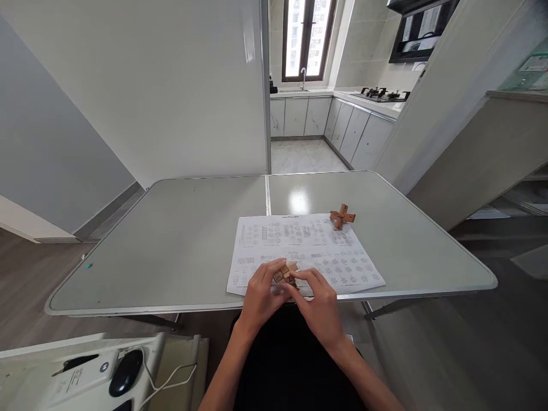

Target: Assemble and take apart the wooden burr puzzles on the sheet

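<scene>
Between both hands, just over the front edge of the table, is a small wooden block puzzle [286,274] with dark marks on its light faces. My left hand [264,294] grips it from the left, thumb below and fingers on top. From the right, my right hand [315,299] pinches it with thumb and forefinger. Part of the puzzle is hidden by the fingers. Under and beyond the hands lies a white instruction sheet [308,240] printed with rows of small diagrams. A second, reddish-brown wooden puzzle [342,217], shaped like a cross, rests at the sheet's far right corner.
The grey folding table [180,245] has a metal rim and a seam across its middle. At lower left, a white surface carries a black computer mouse [127,372], a white box and a cable. A small teal bit [88,265] lies near the table's left edge.
</scene>
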A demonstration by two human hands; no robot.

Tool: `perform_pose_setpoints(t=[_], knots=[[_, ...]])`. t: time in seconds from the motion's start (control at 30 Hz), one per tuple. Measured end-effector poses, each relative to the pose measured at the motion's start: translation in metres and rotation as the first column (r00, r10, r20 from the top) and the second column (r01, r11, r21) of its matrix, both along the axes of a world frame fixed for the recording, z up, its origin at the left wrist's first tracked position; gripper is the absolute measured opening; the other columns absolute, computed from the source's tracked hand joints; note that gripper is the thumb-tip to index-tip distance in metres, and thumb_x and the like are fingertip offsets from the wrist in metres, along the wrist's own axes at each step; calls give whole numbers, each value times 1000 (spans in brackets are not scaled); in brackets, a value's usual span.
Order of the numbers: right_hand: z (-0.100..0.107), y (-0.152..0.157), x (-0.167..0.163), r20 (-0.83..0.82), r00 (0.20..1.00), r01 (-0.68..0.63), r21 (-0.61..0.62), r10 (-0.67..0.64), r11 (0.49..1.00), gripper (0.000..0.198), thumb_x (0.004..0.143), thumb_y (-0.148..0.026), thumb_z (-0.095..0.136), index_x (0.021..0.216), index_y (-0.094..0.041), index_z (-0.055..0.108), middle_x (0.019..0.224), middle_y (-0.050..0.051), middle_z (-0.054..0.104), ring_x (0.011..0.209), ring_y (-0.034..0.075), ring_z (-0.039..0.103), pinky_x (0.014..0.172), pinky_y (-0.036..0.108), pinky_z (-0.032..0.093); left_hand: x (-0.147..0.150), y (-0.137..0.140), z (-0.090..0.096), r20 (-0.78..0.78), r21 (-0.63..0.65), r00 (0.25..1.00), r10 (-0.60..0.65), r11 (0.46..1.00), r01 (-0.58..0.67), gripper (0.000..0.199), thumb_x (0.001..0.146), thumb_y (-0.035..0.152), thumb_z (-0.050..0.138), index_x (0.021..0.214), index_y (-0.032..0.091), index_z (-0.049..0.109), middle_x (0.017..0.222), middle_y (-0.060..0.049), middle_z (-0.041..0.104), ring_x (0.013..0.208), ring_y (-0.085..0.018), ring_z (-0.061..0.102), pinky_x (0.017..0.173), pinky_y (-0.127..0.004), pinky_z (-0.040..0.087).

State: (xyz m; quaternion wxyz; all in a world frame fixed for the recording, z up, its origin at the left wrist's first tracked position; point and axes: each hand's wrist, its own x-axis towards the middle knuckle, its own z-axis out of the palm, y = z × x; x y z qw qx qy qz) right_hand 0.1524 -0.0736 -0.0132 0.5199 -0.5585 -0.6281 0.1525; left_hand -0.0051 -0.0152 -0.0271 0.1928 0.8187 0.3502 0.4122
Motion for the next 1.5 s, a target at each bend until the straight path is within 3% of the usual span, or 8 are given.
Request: perform_pose_setpoints(t=[0.23,0.37,0.57,0.77,0.93,1.07,1.2,1.5], knots=[[5,12,26,-121,989,-92,-76,82,993,27,107,-36,52,129,-27,65,117,7,70,100,23,69,90,40,58,-2,-1,5,120,-113,991,60,992,-47,67,82,34,87,140,31,53,135,-7,67,124,-28,65,105,-45,56],[5,25,35,-75,964,-262,-94,256,960,30,107,-37,52,133,-28,63,119,7,67,103,23,68,89,38,59,-3,-2,10,148,-165,989,27,986,-2,66,81,37,87,139,30,55,135,-7,68,123,-29,67,104,-46,56],[5,34,35,-78,954,-299,-158,290,941,21,108,-39,48,109,-23,62,104,6,68,94,22,66,84,36,55,-4,-3,13,121,-158,993,-5,987,24,67,83,37,86,141,31,54,134,-6,69,121,-27,68,103,-45,58],[8,31,34,-123,956,-293,-299,267,908,33,108,-45,43,89,-23,58,81,1,66,73,19,61,70,31,49,-2,-2,12,92,-82,995,-45,995,53,60,89,30,80,142,32,52,138,-7,66,126,-27,65,106,-47,56],[10,30,38,-120,961,-275,-317,250,908,38,107,-50,45,85,-23,61,78,1,67,71,18,61,68,29,48,1,-2,16,61,-113,996,-61,991,67,64,89,29,79,145,34,49,139,-7,64,128,-27,63,108,-48,53],[6,35,58,-56,989,-149,-309,139,939,47,106,-58,42,81,-23,60,70,0,66,64,18,62,66,28,48,1,-1,16,39,-198,999,4,980,3,77,83,30,86,148,35,44,139,-6,62,120,-27,65,106,-47,53],[2,48,101,81,994,97,-314,-75,944,56,103,-67,36,79,-23,60,65,1,67,59,19,61,63,28,45,2,0,13,30,-207,998,61,977,-53,66,86,31,83,142,34,48,128,-5,65,109,-24,67,99,-44,55],[-19,81,184,288,863,487,-252,-416,836,63,98,-73,35,84,-20,67,82,15,75,74,28,65,68,36,41,4,1,10,-8,-174,999,35,984,-36,33,97,28,67,129,30,58,127,-5,64,97,-20,68,93,-41,58]])
